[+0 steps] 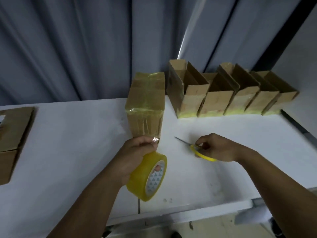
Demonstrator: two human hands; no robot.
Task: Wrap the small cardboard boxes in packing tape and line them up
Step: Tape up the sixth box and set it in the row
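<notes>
While the left hand (pixel 135 157) hangs over the near part of the worktop (pixel 77 152), it's clamped round the tape roll (pixel 145 177): fingers curled over the yellow outer face, one fingertip showing thru the core. A short strip of clear tape runs from the hand up to the bottom near edge of the wrapped box (pixel 145 103), so roll & box are joined. Just to the right, approx mid-worktop, the right hand (pixel 217 148) is curled round the yellow handles of the scissors (pixel 193 148); blades together, tip pointing left & away, toward the wrapped box but not touching it. Can't tell if the scissors rest on the surface or sit just above it. The wrapped box stands upright, flaps closed, w/ glossy tape bands round its sides & top, between mid-worktop & the far edge. Flat cardboard sheets (pixel 13 134) lie at the left edge, partly out of frame. Along the far edge, running to the far right corner, a row of open boxes (pixel 223 97) stands side by side, touching, flaps up, yellowish tape round the bases. Behind the far edge hangs a grey-blue curtain (pixel 68 48)
</notes>
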